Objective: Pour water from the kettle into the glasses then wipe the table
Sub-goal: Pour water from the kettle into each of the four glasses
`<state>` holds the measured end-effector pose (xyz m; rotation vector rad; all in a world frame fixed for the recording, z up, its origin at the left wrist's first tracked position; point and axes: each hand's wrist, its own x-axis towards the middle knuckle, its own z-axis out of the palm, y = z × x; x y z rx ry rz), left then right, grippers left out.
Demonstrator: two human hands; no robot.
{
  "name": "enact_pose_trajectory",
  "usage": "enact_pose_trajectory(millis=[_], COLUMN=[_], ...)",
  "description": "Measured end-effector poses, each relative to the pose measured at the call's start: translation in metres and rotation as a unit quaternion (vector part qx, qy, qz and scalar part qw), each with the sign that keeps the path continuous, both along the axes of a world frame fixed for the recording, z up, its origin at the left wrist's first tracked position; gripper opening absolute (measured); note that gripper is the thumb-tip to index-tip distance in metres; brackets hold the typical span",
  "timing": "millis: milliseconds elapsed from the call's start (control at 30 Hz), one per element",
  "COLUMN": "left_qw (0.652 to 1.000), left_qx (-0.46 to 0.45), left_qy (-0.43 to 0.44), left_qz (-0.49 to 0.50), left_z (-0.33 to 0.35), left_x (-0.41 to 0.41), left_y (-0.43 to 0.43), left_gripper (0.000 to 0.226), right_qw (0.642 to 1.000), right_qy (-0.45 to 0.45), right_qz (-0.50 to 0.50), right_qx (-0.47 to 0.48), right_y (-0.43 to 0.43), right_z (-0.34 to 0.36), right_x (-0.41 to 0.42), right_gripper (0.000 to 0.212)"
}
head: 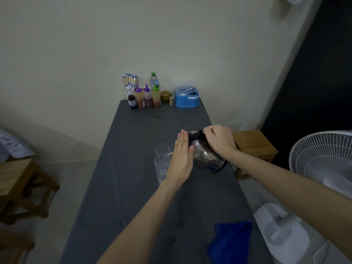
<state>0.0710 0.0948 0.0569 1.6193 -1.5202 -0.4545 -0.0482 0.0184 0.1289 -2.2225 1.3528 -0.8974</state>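
A steel kettle (207, 159) with a black lid and handle is tilted to the left above the grey table (133, 187). My right hand (219, 140) grips its handle from above. My left hand (181, 159) lies flat, fingers straight, against the kettle's lid and side. The spout points down at the nearer clear glass (161, 168), and a thin stream of water runs into it. A second clear glass (162, 149) stands just behind. A blue cloth (230, 241) lies crumpled at the table's near right.
Sauce bottles (144, 98), a water bottle (154, 80), a chopstick holder (130, 82), a small pot (165, 95) and a blue box (187, 99) line the far edge by the wall. Wooden stools (253, 145) (21, 187) flank the table. A white fan (323, 155) stands right.
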Motion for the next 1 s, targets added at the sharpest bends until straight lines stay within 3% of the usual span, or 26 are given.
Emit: enact_pose_trajectory(millis=[1000], left_qw=[1.000], left_qx=[-0.003], left_qy=[-0.014], left_qz=[-0.006], left_z=[-0.0002], left_x=[-0.0009], left_y=[-0.0024], left_gripper=[0.056], right_qw=[1.000], right_qy=[0.008], right_qz=[-0.010], right_qx=[-0.017], right_y=[0.0014], right_z=[0.0012], right_x=[-0.0023], right_gripper=[0.047])
